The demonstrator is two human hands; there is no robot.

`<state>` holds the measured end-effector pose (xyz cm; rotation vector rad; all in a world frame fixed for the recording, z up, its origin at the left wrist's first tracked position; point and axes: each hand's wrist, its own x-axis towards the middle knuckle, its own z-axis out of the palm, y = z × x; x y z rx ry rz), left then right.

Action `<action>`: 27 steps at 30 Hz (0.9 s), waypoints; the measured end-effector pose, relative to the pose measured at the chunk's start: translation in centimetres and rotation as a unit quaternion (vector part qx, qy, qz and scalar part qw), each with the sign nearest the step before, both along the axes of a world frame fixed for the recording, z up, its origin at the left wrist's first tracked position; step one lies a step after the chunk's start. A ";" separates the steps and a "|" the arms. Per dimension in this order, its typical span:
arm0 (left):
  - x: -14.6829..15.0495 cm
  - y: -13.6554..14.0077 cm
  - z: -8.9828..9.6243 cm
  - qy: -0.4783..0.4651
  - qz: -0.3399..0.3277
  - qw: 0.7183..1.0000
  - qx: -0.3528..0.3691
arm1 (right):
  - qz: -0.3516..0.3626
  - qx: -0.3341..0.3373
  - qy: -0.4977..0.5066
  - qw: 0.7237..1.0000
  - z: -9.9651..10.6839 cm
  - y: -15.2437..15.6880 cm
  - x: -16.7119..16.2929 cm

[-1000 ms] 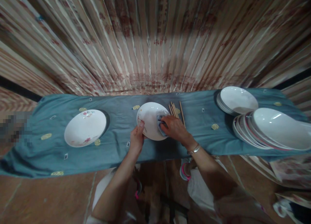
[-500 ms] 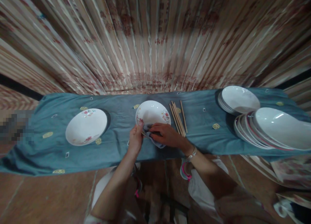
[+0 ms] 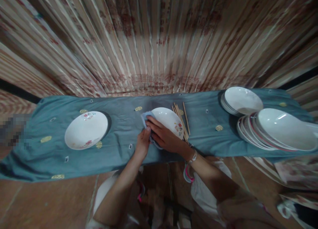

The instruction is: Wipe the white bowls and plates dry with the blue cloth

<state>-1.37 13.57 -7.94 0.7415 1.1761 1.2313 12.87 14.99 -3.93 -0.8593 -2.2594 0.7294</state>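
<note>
Both my hands meet at one flowered plate (image 3: 167, 118) in the middle of the table (image 3: 121, 123) — my left hand (image 3: 143, 142) closed on its near left edge, my right hand (image 3: 164, 135) bent around a bluish cloth (image 3: 146, 116) pressed to that same side. Chopsticks (image 3: 186, 118) lie just right of it; another plate (image 3: 85, 131) sits well off to the left.

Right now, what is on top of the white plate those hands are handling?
The right hand and a bluish cloth cover the left part of the white plate; printed flowers show toward its right. Whatever lies beneath hand and cloth can't be seen.
</note>
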 end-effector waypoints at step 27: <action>-0.4 0.8 1.4 -0.054 0.027 0.998 0.000 | -0.232 0.131 -0.288 0.920 -1.2 2.5 2.9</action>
